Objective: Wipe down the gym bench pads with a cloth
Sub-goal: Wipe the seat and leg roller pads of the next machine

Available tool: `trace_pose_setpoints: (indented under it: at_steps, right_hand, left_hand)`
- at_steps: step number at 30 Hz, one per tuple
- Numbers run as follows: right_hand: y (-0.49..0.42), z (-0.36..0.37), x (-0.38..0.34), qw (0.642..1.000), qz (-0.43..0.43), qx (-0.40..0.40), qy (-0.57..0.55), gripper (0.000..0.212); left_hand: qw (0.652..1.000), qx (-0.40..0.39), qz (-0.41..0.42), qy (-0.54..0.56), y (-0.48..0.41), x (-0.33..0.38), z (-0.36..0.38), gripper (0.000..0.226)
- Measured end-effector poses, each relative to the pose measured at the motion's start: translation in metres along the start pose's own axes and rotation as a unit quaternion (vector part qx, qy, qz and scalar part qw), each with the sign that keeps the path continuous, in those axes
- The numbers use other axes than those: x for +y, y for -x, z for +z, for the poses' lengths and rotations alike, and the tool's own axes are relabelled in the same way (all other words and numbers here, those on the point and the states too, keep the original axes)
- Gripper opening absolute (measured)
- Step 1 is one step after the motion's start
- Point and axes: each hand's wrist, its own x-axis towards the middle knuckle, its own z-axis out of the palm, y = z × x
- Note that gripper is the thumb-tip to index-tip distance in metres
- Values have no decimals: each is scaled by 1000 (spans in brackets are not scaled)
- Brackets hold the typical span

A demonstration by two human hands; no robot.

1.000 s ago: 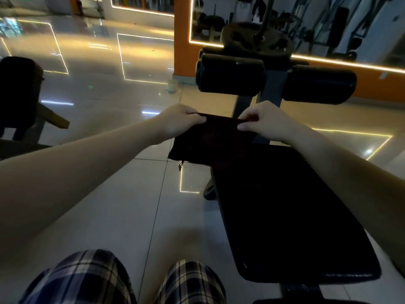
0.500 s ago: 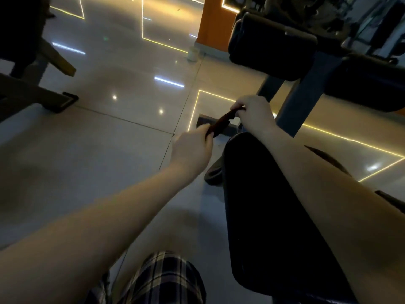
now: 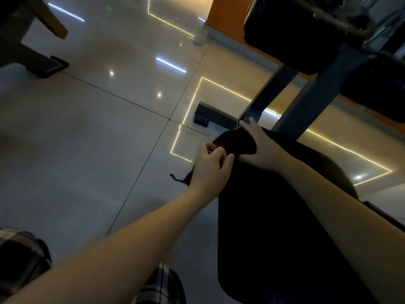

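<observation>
Head view: a black bench pad (image 3: pixel 285 227) fills the frame from the middle down to 5 o'clock, its narrow far end pointing toward 12 o'clock. A dark cloth (image 3: pixel 234 141) lies over that far end, just right of centre, with part of it spilling off the pad's left edge, where a loose strand dangles above the floor. The right hand (image 3: pixel 260 145) rests on the cloth, its fingers straight and pointing toward 11 o'clock and its thumb spread wide, pressing the fabric to the pad. At the cloth's 8 o'clock side, the left hand (image 3: pixel 210 165) has its fingers curled and pinches the hanging edge. Two black roller pads (image 3: pixel 285 29) sit at 1 to 2 o'clock on a blue-grey frame post (image 3: pixel 274 91), which comes down to the floor just beyond the right hand's fingertips. Glossy floor tiles (image 3: pixel 98 128) with light reflections spread from 9 to 12 o'clock. Another machine's base (image 3: pixel 32 60) stands at 10 o'clock. Plaid shorts (image 3: pixel 162 286) show at 6 to 7 o'clock.
</observation>
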Motion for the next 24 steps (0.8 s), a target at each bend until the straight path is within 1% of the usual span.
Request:
trace_pose_setpoints:
  at_steps: [1, 2, 3, 4, 5, 6, 9, 10, 12, 13, 14, 15, 16, 17, 18, 19, 21, 22, 24]
  right_hand:
    - [3, 2, 4, 998, 49, -35, -13, 103]
    - [5, 4, 8, 994, 90, -70, 4, 113]
    - [7, 7, 14, 988, 114, -98, 35, 118]
    - [9, 10, 19, 985, 121, -114, 52, 120]
    - [9, 12, 22, 985, 115, -117, 48, 120]
    - [10, 14, 23, 987, 106, -112, 34, 119]
    - [10, 16, 23, 990, 96, -101, 24, 116]
    - [10, 15, 22, 990, 98, -104, 20, 115]
    - [11, 14, 19, 989, 101, -110, 22, 115]
    - [12, 13, 17, 988, 103, -112, 23, 115]
    - [12, 13, 16, 988, 105, -113, 20, 115]
    - [13, 12, 15, 988, 105, -112, 17, 115]
    - [14, 12, 15, 988, 104, -110, 16, 115]
    - [13, 14, 15, 989, 102, -109, 16, 116]
    - [13, 14, 15, 989, 102, -111, 16, 117]
    - [12, 15, 16, 989, 103, -109, 16, 117]
    - [11, 15, 16, 988, 104, -114, 27, 119]
    - [10, 16, 17, 987, 108, -118, 32, 120]
    - [8, 15, 17, 984, 116, -128, 35, 121]
  left_hand:
    - [1000, -10, -4, -21, -9, 0, 2, 10]
    - [999, -24, -7, -32, -19, -2, 6, 20]
    - [999, -41, -10, -30, -29, -5, 9, 35]
    - [998, -53, -13, -16, -39, -7, 14, 50]
    - [998, -66, -15, 1, -47, -10, 19, 60]
    - [997, -74, -17, 33, -51, -13, 24, 64]
    - [981, -63, -57, 175, -48, -20, 38, 56]
    - [973, -62, -77, 207, -47, -23, 36, 54]
    - [959, -61, -104, 256, -48, -34, 24, 48]
    - [956, -49, -123, 263, -53, -44, 15, 45]
    - [958, -31, -148, 245, -59, -55, 7, 41]
    - [966, -10, -175, 189, -65, -72, 0, 38]
    - [974, 0, -200, 103, -67, -90, -4, 37]
    - [976, -18, -217, 6, -69, -111, -7, 34]
    - [968, -72, -228, -83, -70, -130, -7, 31]
    - [946, -148, -233, -168, -72, -149, -3, 30]
    - [873, -290, -223, -322, -73, -176, 8, 33]
    - [837, -341, -200, -378, -75, -189, 17, 36]
    - [781, -412, -138, -450, -75, -217, 34, 46]
